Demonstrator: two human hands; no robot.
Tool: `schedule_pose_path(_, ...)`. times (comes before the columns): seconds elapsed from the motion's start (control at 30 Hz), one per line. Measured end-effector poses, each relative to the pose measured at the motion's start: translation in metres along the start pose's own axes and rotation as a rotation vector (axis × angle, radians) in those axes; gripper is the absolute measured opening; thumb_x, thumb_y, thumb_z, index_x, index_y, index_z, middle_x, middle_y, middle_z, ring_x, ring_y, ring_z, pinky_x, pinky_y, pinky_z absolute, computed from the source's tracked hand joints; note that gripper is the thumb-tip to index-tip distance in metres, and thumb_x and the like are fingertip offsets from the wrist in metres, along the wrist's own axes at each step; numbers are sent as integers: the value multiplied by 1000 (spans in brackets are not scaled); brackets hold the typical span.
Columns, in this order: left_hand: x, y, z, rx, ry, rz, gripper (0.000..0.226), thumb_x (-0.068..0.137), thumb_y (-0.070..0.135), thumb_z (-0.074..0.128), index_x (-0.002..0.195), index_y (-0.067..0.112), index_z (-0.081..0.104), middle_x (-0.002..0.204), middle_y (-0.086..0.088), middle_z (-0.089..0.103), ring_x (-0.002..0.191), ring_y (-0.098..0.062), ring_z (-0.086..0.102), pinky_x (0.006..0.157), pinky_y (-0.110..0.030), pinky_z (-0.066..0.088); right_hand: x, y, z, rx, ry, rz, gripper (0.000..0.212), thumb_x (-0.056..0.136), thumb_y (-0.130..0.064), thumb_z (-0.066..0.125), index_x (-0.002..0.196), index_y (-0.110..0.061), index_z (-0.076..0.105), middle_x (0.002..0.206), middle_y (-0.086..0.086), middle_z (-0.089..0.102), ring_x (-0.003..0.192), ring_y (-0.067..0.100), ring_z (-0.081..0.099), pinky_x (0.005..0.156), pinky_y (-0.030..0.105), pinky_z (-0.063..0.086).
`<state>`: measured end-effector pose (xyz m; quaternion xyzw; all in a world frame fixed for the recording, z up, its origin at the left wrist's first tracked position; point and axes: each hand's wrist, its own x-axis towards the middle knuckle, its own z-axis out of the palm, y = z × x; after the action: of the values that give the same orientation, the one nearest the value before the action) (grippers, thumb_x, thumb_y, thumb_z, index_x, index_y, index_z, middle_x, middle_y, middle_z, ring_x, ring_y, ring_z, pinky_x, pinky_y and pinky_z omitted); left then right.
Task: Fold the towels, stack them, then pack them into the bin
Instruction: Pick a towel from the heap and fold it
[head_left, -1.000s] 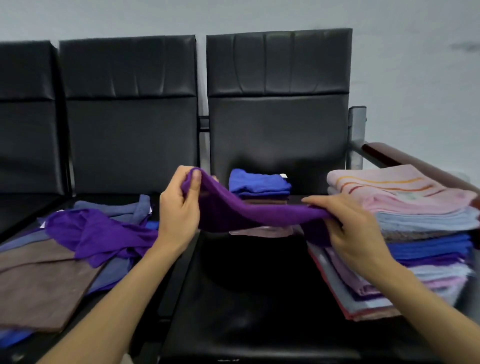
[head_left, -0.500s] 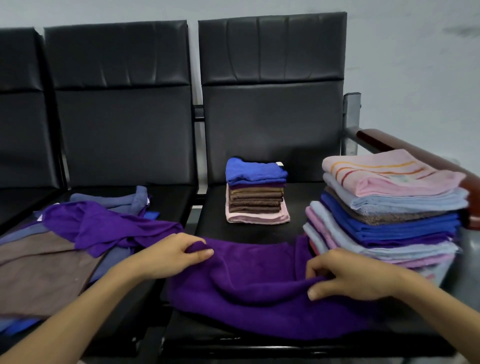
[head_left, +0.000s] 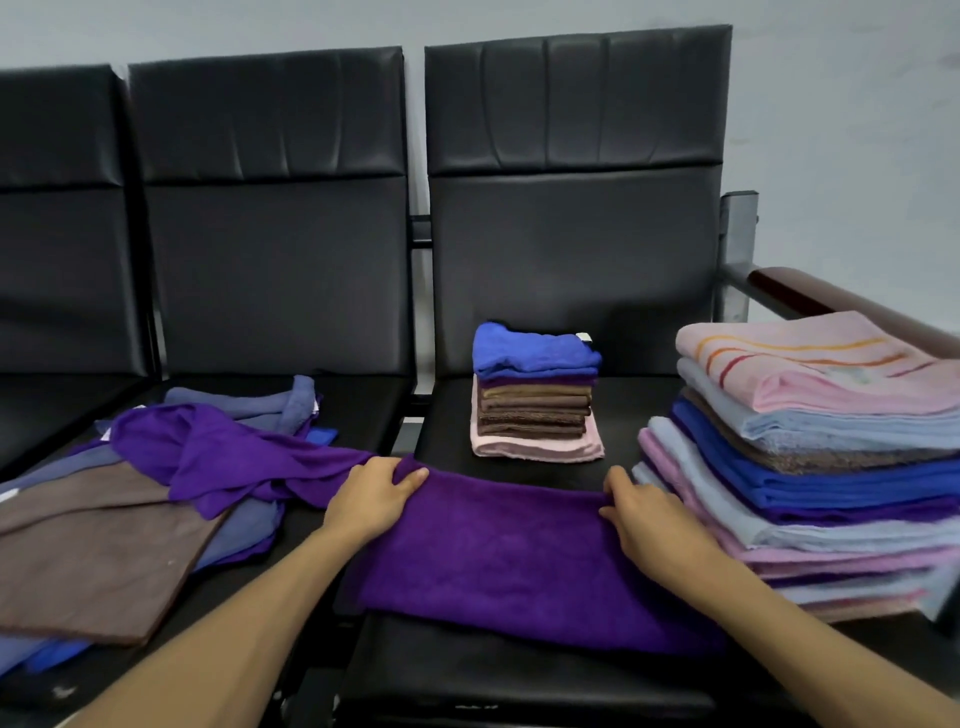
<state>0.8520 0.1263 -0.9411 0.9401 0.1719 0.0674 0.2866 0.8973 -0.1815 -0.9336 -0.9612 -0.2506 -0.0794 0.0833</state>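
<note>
I have the purple towel flat on the chair seat, long axis running left to right, my left hand and right hand each pinching a far corner, near edge lying toward me

Dim, even indoor light, soft shadows, faint sheen on black seats, slightly soft edges.

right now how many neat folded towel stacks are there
2: a small stack at the back of the right seat, a big stack at its right edge. The left heap is unfolded.
</note>
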Motion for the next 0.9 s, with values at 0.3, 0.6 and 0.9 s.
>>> schedule_pose_path(0.3, -2, 7, -5, -45, -119, -199, 26, 88, 35, 60, 104, 15, 56, 101, -3, 62, 89, -20, 61, 61, -28, 48, 15, 0, 3, 7, -200, 167, 38, 92, -43, 55, 118, -17, 53, 121, 6, 56, 107, 20, 57, 85, 29, 45)
schedule_pose_path(0.6, -27, 8, -13, 18, -279, -173, 50, 88, 25, 67, 128, 12, 40, 123, -6, 56, 103, -18, 56, 83, -26, 41, 11, 0, -7, 6, -371, 163, 40, 92, -44, 54, 124, -20, 52, 123, 5, 59, 115, 19, 53, 92, 26, 42)
schedule_pose_path(0.9, -20, -14, -27, 291, -58, -5, 52, 81, 1, 52, 127, 23, 39, 126, -13, 55, 112, -33, 56, 91, -43, 47, 10, -6, -20, 160, -407, 269, 50, 94, -58, 40, 85, -17, 66, 92, 5, 63, 87, 19, 58, 72, 23, 38)
